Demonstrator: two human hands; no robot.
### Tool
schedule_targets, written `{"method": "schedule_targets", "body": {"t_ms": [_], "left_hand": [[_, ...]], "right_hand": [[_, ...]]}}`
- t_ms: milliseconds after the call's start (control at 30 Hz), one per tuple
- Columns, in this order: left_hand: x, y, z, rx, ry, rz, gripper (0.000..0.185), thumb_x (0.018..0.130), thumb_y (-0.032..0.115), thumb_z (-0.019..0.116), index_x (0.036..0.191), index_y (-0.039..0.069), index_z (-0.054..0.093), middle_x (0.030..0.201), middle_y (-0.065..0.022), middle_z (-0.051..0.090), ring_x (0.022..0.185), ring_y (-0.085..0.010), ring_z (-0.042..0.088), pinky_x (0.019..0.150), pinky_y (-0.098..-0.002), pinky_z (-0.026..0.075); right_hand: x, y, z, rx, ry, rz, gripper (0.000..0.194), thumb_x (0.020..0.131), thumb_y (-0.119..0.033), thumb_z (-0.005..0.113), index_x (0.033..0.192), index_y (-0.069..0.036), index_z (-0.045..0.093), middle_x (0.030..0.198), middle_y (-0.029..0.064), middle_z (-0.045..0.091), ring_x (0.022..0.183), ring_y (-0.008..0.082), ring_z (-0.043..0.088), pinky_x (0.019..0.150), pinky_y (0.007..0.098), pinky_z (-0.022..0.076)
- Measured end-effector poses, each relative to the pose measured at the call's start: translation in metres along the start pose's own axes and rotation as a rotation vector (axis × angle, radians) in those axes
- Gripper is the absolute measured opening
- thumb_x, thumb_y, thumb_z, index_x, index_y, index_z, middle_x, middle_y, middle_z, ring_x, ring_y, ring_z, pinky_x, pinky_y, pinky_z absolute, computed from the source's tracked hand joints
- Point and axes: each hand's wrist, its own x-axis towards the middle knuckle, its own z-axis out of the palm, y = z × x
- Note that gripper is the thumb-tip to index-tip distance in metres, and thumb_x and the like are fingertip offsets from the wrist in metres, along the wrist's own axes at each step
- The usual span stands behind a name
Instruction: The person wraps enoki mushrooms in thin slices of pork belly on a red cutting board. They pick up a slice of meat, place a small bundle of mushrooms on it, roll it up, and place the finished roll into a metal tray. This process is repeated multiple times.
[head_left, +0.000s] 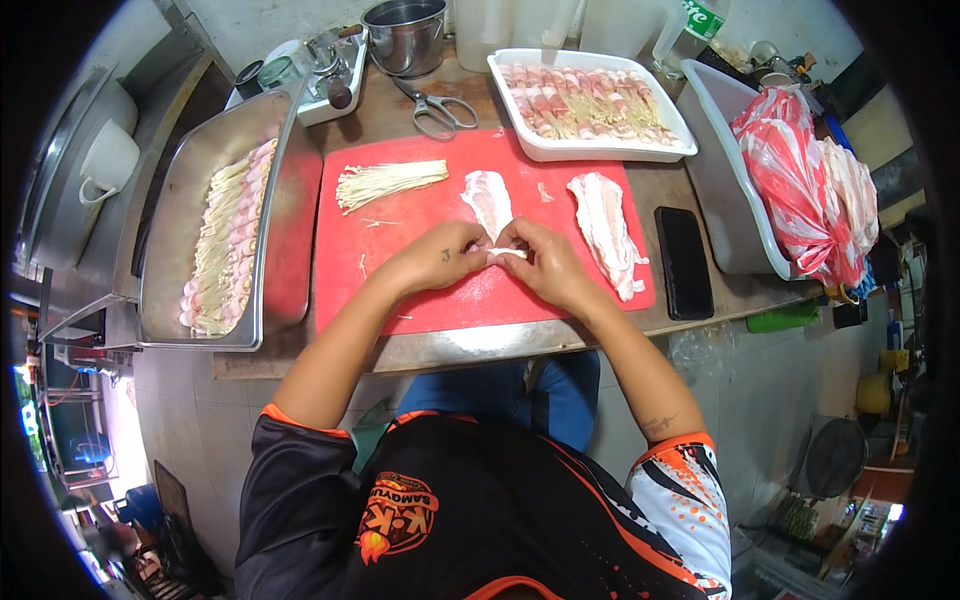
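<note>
On a red cutting board, my left hand and my right hand meet at the near end of a thin slice of fatty meat. Fingers and thumbs of both hands pinch that end, where a small pale edge is folded up; what lies inside the fold is hidden. The rest of the slice stretches flat away from me. A bundle of enoki mushrooms lies at the board's upper left. Several overlapping meat slices are at the right.
A deep steel pan on the left and a white tray behind hold meat-wrapped enoki rolls. Scissors lie behind the board. Right of it are a black phone and a grey bin with a red-striped plastic bag.
</note>
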Motion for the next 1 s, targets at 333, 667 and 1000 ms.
{"method": "schedule_targets", "body": {"t_ms": [333, 667, 1000], "left_hand": [[-0.013, -0.006, 0.012, 0.336, 0.341, 0.486, 0.016, 0.078, 0.013, 0.069, 0.087, 0.002, 0.062, 0.081, -0.0141, 0.06, 0.078, -0.03, 0.057, 0.07, -0.0381, 0.048], [-0.003, -0.01, 0.022, 0.437, 0.38, 0.496, 0.014, 0.074, 0.011, 0.063, 0.083, 0.0, 0.062, 0.076, -0.0145, 0.058, 0.077, -0.0307, 0.056, 0.072, -0.0404, 0.047], [-0.012, 0.0, 0.014, 0.115, 0.083, 0.131, 0.019, 0.073, 0.011, 0.062, 0.082, -0.005, 0.062, 0.088, -0.0243, 0.062, 0.081, -0.0389, 0.059, 0.073, -0.0445, 0.047]], "right_hand": [[0.004, 0.01, -0.001, -0.285, 0.132, -0.283, 0.012, 0.078, -0.007, 0.065, 0.088, -0.002, 0.061, 0.085, 0.0152, 0.059, 0.083, 0.0317, 0.056, 0.073, 0.0394, 0.0449], [-0.008, 0.011, 0.007, -0.523, 0.13, -0.53, 0.021, 0.075, -0.006, 0.061, 0.095, 0.0, 0.056, 0.089, 0.0129, 0.057, 0.084, 0.0297, 0.055, 0.075, 0.0402, 0.0438], [-0.009, -0.003, 0.002, -0.101, -0.029, -0.14, 0.015, 0.071, -0.004, 0.063, 0.086, -0.001, 0.061, 0.081, 0.0162, 0.06, 0.079, 0.0332, 0.057, 0.071, 0.0421, 0.046]]}}
